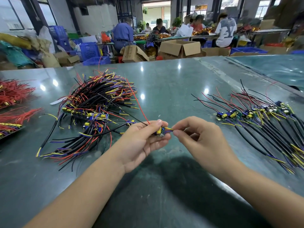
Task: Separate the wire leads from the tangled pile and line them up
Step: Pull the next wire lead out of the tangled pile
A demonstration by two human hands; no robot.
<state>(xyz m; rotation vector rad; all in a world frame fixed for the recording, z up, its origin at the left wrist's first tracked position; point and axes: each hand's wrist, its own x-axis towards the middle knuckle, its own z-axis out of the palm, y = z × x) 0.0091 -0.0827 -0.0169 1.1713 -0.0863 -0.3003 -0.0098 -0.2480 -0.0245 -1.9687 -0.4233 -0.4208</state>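
Left hand [144, 139] has its fingers curled around a small wired board [160, 131] held over the near middle of the table [172, 83] — right hand [202, 139] pinches its yellow lead [169, 129]. Tangled pile [97, 111] sits left, lined-up row [263, 119] right.

Bare table [172, 89] between tangled pile [98, 109] and lined-up leads [263, 119] seems passable.
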